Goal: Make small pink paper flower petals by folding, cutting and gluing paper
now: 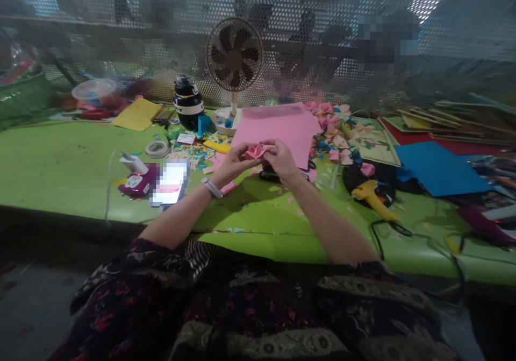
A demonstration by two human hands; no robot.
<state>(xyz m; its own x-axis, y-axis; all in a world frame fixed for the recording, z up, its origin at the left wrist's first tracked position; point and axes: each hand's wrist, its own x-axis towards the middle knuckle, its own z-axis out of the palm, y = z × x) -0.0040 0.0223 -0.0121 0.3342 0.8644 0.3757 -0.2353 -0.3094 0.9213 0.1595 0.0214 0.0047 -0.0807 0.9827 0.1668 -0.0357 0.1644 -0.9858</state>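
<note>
A small pink paper flower [255,151] is held up between both hands, just above the green tabletop. My left hand [233,165] pinches it from the left, fingers closed on its edge. From the right, my right hand [281,162] grips the same flower with thumb and fingertips. Behind the hands lies a large pink paper sheet [278,121]. Under my right hand is a dark object with black loops, partly hidden; I cannot make out its kind. Several finished-looking pink and peach paper flowers [332,129] are heaped to the right of the sheet.
A yellow glue gun [374,199] with a black cord lies at right, near blue paper [441,167]. At left are a lit phone [170,183], a purple power socket [139,181] and a tape roll [157,149]. A fan [234,54] and black jug [188,103] stand behind.
</note>
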